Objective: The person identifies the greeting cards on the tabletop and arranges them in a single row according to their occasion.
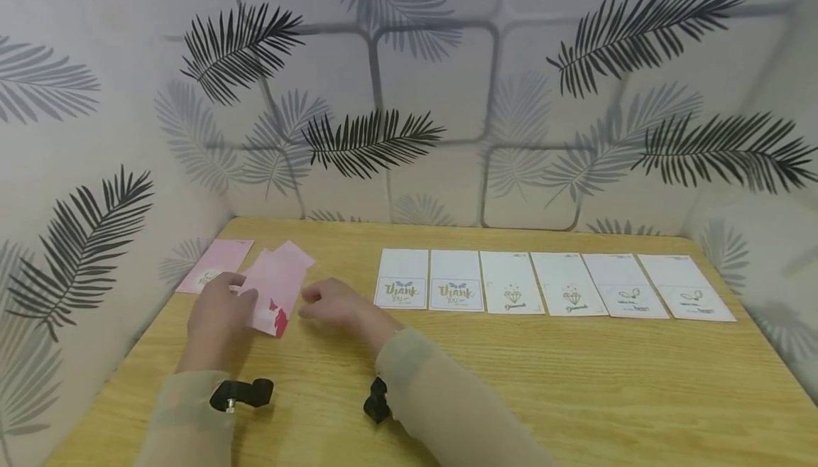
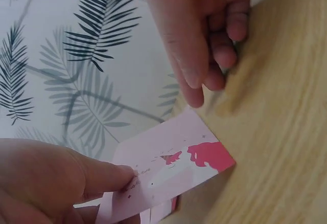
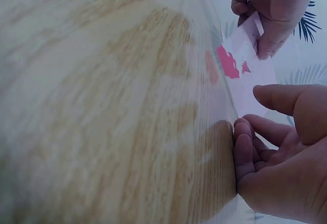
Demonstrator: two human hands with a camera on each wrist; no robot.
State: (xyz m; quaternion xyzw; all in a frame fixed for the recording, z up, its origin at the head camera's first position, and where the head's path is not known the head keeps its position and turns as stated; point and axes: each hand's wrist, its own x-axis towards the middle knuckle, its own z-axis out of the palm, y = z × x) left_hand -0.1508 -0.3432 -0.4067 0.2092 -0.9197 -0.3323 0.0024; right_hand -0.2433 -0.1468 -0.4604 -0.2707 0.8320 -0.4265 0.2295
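Note:
A pink card (image 1: 279, 286) with a red and white printed corner is pinched between the thumb and fingers of my left hand (image 1: 220, 311). In the left wrist view the card (image 2: 173, 157) tilts above the wooden table, and part of another card (image 2: 162, 213) shows under it. More pink card (image 1: 292, 250) peeks out behind its far edge in the head view. My right hand (image 1: 335, 304) hovers low just right of the card, holding nothing. In the right wrist view its thumb stands apart from loosely bent fingers (image 3: 244, 152) beside the tabletop.
Another pink card (image 1: 224, 254) lies at the table's left edge, partly behind my left hand. To the right runs a row of white cards: "Thank You" cards (image 1: 402, 279), diamond cards (image 1: 511, 282) and cards with a small leafy print (image 1: 626, 286). A leaf-patterned wall (image 1: 434, 190) borders the table.

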